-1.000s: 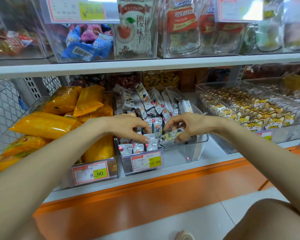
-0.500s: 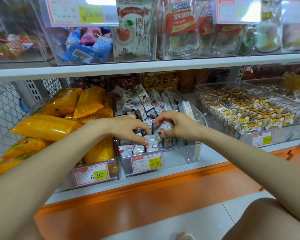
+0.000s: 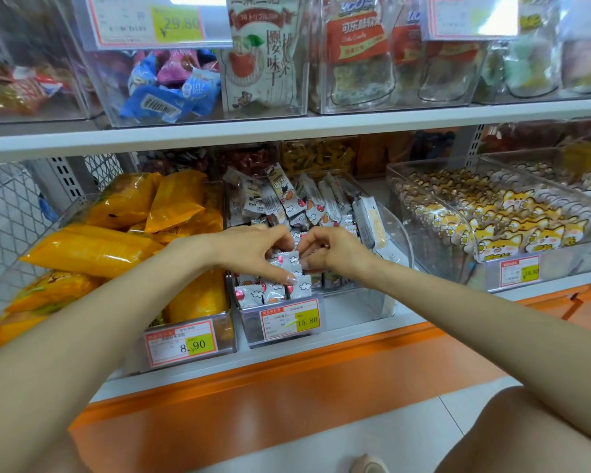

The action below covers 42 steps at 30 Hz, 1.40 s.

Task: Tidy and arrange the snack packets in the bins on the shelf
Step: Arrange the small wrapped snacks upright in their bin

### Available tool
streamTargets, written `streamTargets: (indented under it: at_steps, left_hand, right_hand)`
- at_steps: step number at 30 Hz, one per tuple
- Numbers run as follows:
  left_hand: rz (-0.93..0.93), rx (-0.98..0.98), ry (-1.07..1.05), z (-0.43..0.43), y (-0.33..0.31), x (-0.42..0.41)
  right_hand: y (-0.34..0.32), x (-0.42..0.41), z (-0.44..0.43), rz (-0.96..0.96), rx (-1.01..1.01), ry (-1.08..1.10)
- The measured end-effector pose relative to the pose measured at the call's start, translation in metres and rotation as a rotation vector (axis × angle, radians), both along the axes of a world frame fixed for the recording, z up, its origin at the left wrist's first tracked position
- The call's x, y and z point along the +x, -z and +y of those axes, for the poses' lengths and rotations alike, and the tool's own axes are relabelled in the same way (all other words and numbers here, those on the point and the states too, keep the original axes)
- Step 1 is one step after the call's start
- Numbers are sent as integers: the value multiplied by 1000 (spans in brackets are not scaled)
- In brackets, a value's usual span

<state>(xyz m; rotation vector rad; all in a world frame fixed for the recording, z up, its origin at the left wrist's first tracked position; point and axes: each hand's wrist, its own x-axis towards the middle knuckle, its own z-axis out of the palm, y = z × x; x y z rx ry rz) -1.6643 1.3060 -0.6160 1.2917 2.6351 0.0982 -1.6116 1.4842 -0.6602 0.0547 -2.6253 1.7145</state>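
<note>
A clear plastic bin in the middle of the lower shelf holds several small white snack packets printed with clouds and red fruit. Both hands meet over its front part. My left hand lies across the front rows, fingertips pressing on a standing packet. My right hand pinches the same cluster of packets from the right, fingers curled on them. Packets at the back lean loosely; those at the front stand in rows.
A bin of orange packets sits to the left. A bin of yellow cartoon-dog packets stands to the right. Price tags hang on the bin fronts. The upper shelf carries more clear bins. Below is an orange base panel.
My right hand moved left from the bin's right front to meet the left hand at the centre packets. The left hand stayed almost still.
</note>
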Motion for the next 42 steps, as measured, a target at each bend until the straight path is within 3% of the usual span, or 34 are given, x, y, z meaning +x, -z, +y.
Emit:
streamTargets:
  at_steps: [5,9,12,16,19,26,30,35,38,42]
  left_hand:
    - [61,-57,23,3,0,-1]
    - [59,-55,20,3,0,-3]
    - [55,-51,28,4,0,-2]
    - [53,-50,24,4,-1,-1]
    - [62,-60,17,3,0,-1]
    - [57,-48,14,2,0,-2]
    - [53,-48,18,2,0,-2]
    - [43,-45,18,3,1,-3]
    - [38,-44,19,3,2,-4]
    - [39,-44,23,3,2,-4]
  right_hand:
    - [-8,4,2,-23,107,-40]
    - [-31,8,28,373,732,212]
    - [-45,6,62,579,1066,362]
    - [-38,2,81,273,1252,330]
    - [-31,0,79,107,1173,288]
    - [-33,5,74,192,1007,198]
    - [-30,11,74,210,807,107]
    - [-37,12,78,424,559,347]
    - [-43,19,76,416,184,227]
    - [-42,17,73,312,123,33]
